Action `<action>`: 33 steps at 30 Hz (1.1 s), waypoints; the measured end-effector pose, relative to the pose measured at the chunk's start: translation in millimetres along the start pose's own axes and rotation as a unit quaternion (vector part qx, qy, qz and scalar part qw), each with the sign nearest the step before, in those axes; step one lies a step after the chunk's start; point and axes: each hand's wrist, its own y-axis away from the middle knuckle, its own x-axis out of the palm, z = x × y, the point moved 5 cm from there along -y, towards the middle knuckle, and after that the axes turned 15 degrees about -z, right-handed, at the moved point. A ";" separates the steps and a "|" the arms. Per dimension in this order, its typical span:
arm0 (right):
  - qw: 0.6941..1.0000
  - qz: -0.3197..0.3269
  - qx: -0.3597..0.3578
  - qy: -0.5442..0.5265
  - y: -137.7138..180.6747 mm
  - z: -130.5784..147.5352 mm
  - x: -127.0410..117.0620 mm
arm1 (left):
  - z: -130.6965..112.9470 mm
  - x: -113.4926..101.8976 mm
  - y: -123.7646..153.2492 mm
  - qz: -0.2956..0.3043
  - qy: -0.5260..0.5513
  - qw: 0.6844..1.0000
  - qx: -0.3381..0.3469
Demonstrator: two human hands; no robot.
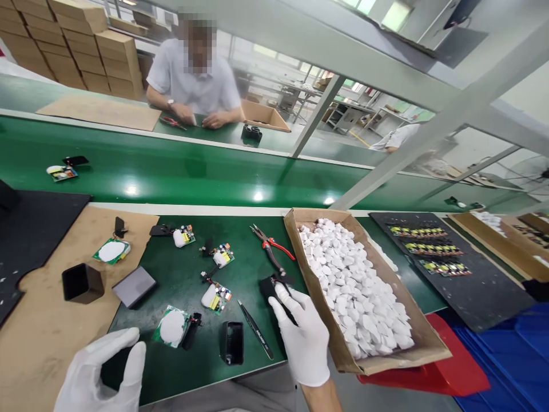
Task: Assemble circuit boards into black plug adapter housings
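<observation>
My left hand [103,369], in a white glove, is at the lower left with thumb and fingers apart and nothing visible held. Just beyond it lies a circuit board with a round white pad [171,327], wired to a black part. My gloved right hand [302,332] has its fingers closed on a black plastic housing [269,288], partly hidden by the fingers. Black tweezers [256,332] and an upright open black housing [233,343] are left of that hand. Red-handled pliers [272,247] lie beyond it. More circuit boards [218,297] with white pads lie between my hands.
Right of my right hand stands a cardboard box [317,297] full of white pads. A dark board [446,269] carries rows of circuit boards. At left, a cardboard sheet [51,286] holds a black housing [83,283]. Across the green conveyor [206,177] sits a co-worker [197,86].
</observation>
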 end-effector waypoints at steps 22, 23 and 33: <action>0.995 0.033 -0.085 0.051 9.3 6.6 19.7 | -6.7 -1.9 -0.1 -0.013 -0.006 0.999 0.036; 0.995 0.034 -0.084 0.052 9.3 6.2 19.9 | -5.9 -2.0 -0.3 -0.012 -0.007 0.999 0.037; 0.995 0.065 -0.059 0.056 7.8 3.7 25.3 | -10.5 -2.8 -2.0 -0.017 0.002 0.998 0.057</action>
